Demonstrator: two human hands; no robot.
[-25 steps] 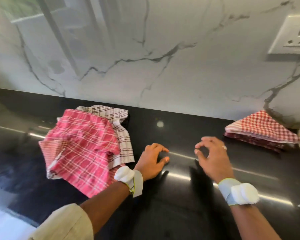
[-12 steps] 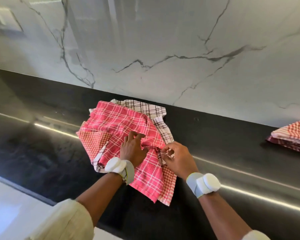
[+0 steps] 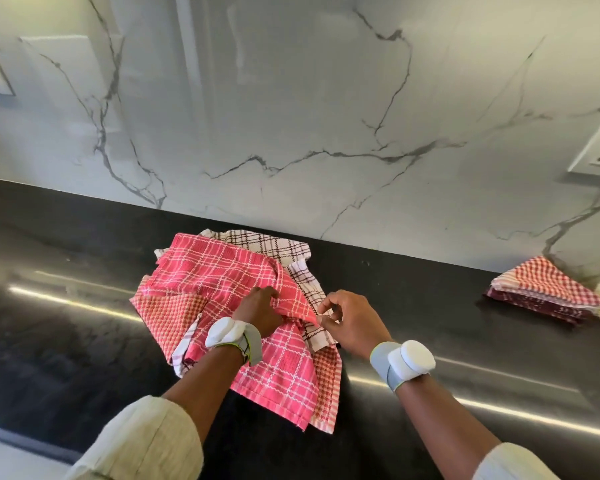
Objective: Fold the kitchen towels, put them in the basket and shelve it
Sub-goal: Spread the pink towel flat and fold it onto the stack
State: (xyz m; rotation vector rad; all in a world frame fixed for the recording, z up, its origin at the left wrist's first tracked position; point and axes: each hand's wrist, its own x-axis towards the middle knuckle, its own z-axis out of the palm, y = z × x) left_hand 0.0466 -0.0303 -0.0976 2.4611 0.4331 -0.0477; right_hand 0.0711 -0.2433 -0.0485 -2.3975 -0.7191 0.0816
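Over the counter, both hands pinch the pink towel.

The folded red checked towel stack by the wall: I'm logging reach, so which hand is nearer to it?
Right. The right hand pinches the pink plaid towel, with bare black counter between it and the folded stack. The left hand grips that towel farther left.

Loose towels in heap on surface: three kinds showing, namely one pink plaid towel, one white towel with dark checks, one orange-check towel.
Folded stack: one, layer count unclear.
Hands: two.
Wristbands: two.
Wall sockets: two, both partly cut off.
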